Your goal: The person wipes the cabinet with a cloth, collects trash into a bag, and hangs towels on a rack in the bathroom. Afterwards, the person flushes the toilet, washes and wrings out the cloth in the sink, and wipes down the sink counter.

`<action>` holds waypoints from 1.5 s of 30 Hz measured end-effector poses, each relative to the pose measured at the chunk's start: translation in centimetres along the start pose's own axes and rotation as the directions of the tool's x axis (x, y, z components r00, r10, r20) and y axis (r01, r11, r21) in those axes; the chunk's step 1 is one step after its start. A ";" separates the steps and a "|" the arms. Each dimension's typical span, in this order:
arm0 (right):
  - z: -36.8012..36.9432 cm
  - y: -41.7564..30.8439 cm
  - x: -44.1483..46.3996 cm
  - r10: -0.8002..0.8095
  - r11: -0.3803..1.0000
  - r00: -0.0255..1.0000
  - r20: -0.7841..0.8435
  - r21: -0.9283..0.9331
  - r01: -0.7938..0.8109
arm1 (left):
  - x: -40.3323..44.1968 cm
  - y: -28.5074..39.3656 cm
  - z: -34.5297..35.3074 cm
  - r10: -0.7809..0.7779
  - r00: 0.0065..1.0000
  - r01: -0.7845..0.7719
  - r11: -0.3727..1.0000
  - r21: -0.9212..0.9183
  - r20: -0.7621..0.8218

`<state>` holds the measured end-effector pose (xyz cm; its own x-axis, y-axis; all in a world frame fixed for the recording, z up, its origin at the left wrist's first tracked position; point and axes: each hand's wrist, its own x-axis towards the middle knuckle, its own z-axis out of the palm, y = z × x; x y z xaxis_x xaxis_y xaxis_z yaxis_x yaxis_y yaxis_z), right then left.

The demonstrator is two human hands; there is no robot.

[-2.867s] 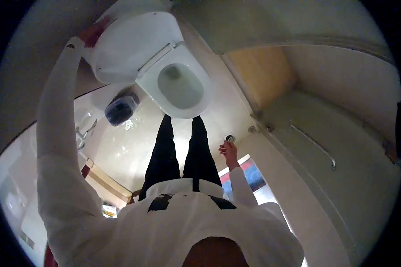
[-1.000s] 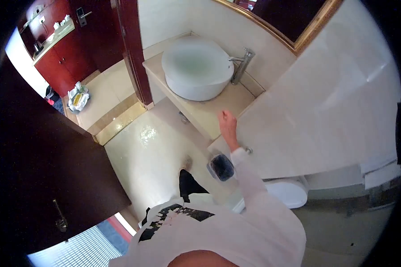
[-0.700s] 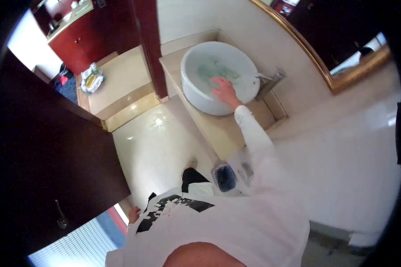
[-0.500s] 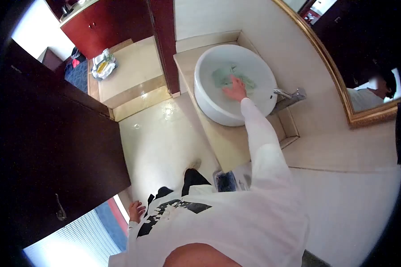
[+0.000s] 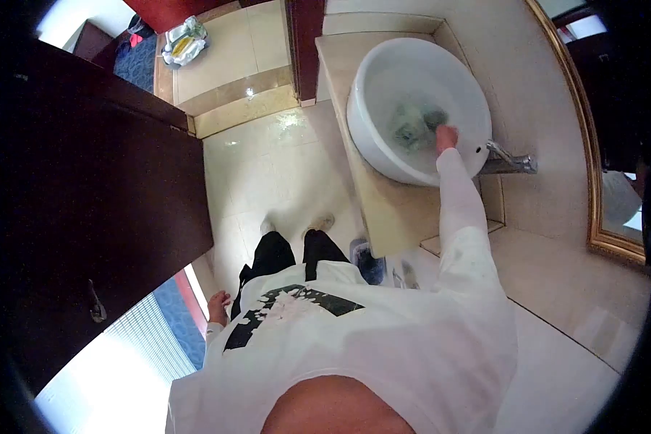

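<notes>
My right hand (image 5: 447, 137) is inside the white round basin (image 5: 365, 137), near the side where the tap is. Its fingers look closed, and a dark greenish shape touches or lies just beyond them; I cannot make out whether they grip it. Pale green, soft-looking material (image 5: 410, 130) lies at the bottom of the basin, seemingly in water, with its outline blurred. Low at my left side, away from the basin, hangs my left hand (image 5: 218, 307). Its fingers are loosely bent and slightly apart, with nothing visible in them.
A chrome tap (image 5: 512, 160) stands at the basin's right, on a beige counter (image 5: 398, 224). The gold-framed mirror (image 5: 593, 181) hangs on the right wall. At my left is a dark door (image 5: 108, 188). A blue container (image 5: 367, 262) sits below the counter, and a white bag (image 5: 186, 42) lies beyond the raised sill.
My right hand has moved toward the tap side, its fingers going from spread to closed. The green material now looks bunched. My view has shifted, and both my feet now show.
</notes>
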<state>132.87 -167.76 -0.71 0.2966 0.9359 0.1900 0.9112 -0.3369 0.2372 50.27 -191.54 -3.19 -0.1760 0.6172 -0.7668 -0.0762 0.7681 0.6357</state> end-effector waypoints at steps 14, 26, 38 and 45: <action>-2.5 0.4 -4.8 0.609 0.576 0.749 0.260 0.504 -0.643 | 11.6 22.5 13.7 -0.088 0.986 0.050 0.965 0.257 0.139; -20.0 -4.3 2.3 0.819 -0.380 0.362 0.446 0.893 -0.240 | 7.5 48.1 45.9 0.203 0.424 -0.579 0.810 0.092 0.883; -16.4 -6.5 -1.0 0.447 0.733 0.808 0.384 0.362 -0.577 | -1.6 43.8 57.3 -0.132 0.298 -0.358 0.903 0.239 0.945; -12.9 -9.8 0.8 0.336 0.761 0.942 0.019 0.584 -0.283 | -1.1 43.4 58.8 -0.225 0.369 -0.286 0.896 0.341 0.902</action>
<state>120.52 -165.02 9.43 0.5911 0.7698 0.2407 0.7761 -0.4615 -0.4298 104.90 -148.83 20.04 0.8374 0.2081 -0.5054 0.3164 0.5693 0.7588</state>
